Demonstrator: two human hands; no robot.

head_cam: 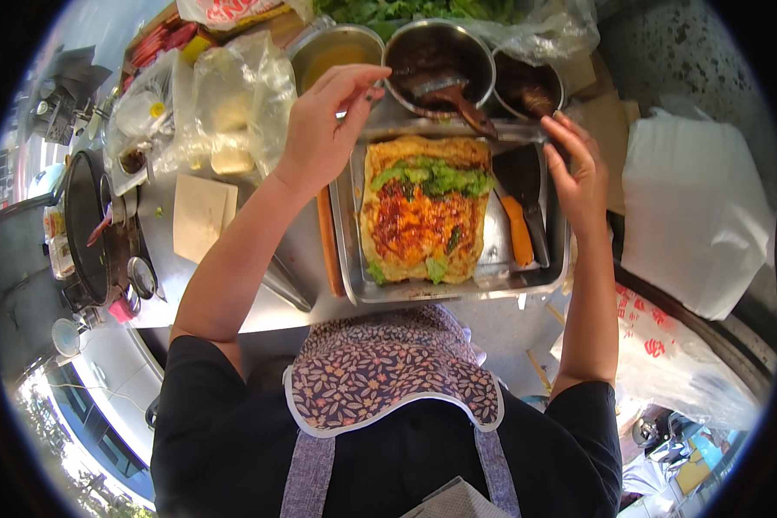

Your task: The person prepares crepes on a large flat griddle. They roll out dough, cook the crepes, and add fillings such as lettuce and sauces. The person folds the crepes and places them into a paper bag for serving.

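Note:
A flat, browned pancake (421, 220) with red sauce and shredded green lettuce (434, 176) lies in a steel tray (356, 294) in front of me. My left hand (333, 123) hovers above the tray's far left corner, thumb and fingers apart, partly hiding a steel pot of yellow liquid (337, 55). Beyond the tray's far right corner, my right hand (579, 165) is raised beside a smaller pot of dark sauce (524, 81), with nothing visible in its grasp. A scraper with a black blade (519, 171) and an orange-handled tool (518, 233) rest on the tray's right side.
A brush (456, 103) leans in the middle pot of dark sauce (437, 48). Brown paper bags (201, 217), a wooden rod (330, 246) and metal tongs (288, 285) lie to the left. White plastic bags (693, 207) hang at right; a round griddle (94, 226) stands far left.

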